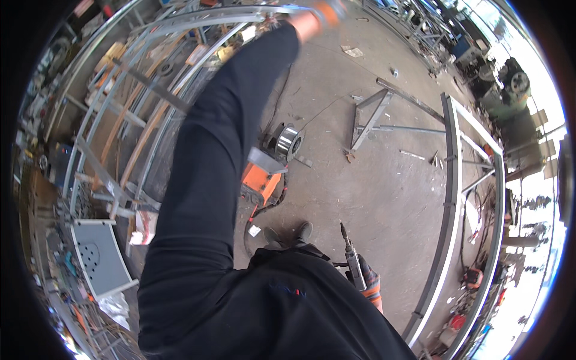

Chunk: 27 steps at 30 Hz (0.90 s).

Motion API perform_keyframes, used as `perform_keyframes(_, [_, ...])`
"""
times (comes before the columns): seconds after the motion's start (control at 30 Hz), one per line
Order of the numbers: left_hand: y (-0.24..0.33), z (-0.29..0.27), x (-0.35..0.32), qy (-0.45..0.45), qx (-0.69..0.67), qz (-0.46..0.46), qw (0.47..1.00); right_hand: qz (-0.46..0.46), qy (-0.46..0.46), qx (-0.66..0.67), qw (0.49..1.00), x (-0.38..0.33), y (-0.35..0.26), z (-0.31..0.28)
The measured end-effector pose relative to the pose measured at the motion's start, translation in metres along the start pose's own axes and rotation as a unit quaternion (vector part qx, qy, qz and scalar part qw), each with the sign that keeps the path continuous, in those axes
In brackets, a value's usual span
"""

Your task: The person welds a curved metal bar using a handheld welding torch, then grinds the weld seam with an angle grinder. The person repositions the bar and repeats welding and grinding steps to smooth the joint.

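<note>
My left arm [210, 132] stretches far up and forward. At its end my left hand [327, 13], in an orange and grey glove, is smeared by motion at the top edge, near the end of a metal frame; its fingers cannot be made out. Low on my right side, my right hand [372, 282], in the same kind of glove, is wrapped round a grey welding gun [354, 264]. The gun's narrow dark nozzle points forward over the floor. Ahead of my shoes [303, 231] stands an orange wire feeder [261, 177] with a shiny wire spool [289, 141] beside it.
Long metal frames [135, 66] fill the left side. To the right lies a large rectangular steel frame [445, 240], with a triangular bracket [372, 117] near its far end. A dark hose [270, 207] runs along the floor by the feeder. A grey panel [99, 255] stands at left.
</note>
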<state>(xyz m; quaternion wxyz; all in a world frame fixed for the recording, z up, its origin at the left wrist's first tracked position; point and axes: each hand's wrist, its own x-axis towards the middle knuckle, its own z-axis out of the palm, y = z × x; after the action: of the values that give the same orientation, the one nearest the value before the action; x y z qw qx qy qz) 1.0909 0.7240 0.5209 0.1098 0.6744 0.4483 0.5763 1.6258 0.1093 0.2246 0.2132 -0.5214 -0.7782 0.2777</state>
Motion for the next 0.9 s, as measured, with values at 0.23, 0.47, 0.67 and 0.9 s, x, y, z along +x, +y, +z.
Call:
perform_keyframes(0.23, [0.034,-0.196,0.168,0.249,0.158,0.132,0.947,0.036,0.025,0.048,0.998,-0.002,0.016,-0.024])
perform_keyframes(0.47, [-0.060,-0.165,-0.045,0.061,0.400,0.002,0.914,-0.029,0.003,0.025,0.999,0.050,0.051,-0.038])
perform_keyframes(0.67, [-0.046,0.025,-0.347,-0.062,0.273,-0.245,0.928,-0.060,-0.045,-0.033,0.997,0.091,0.070,-0.048])
perform_keyframes(0.9, [-0.083,0.167,-0.580,-0.296,0.293,-0.303,0.857,0.028,-0.093,0.036,0.995,0.097,0.068,-0.056])
